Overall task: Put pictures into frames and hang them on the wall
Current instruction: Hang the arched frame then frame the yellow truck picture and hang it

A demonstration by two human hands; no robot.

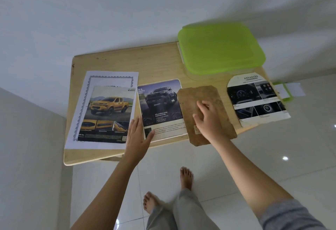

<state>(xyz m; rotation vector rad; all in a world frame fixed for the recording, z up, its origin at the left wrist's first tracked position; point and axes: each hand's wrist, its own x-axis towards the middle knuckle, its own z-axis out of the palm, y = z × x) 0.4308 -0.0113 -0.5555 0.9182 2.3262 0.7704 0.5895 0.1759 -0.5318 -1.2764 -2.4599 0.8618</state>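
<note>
**Backing board pressed down beside three loose pictures**

A pale wooden worktop (160, 62) was seen, with a green-lidded box (221, 48) set at its far right. At the left a white bordered sheet (109, 79) was laid, and a yellow-truck picture (109, 113) was placed on it. A dark-truck picture (160, 102) lay in the middle, and a cabin-interior picture (256, 99) at the right, partly overhanging the worktop's edge. Between these two a brown backing board (200, 95) was laid over the dark-truck picture's right edge, its near end projecting past the worktop. No frame could be made out.

The left hand (138, 135) was spread flat, fingers straight, on the near edges of the two truck pictures, with nothing held. The right hand (209, 119) was rested on the board, fingers bent and fingertips pressed to its face; no edge appeared to be wrapped.

The pictures were judged light, limp and easily creased, best slid and lifted by opposite edges. The board was judged stiff and light, best taken by its overhanging end.
</note>
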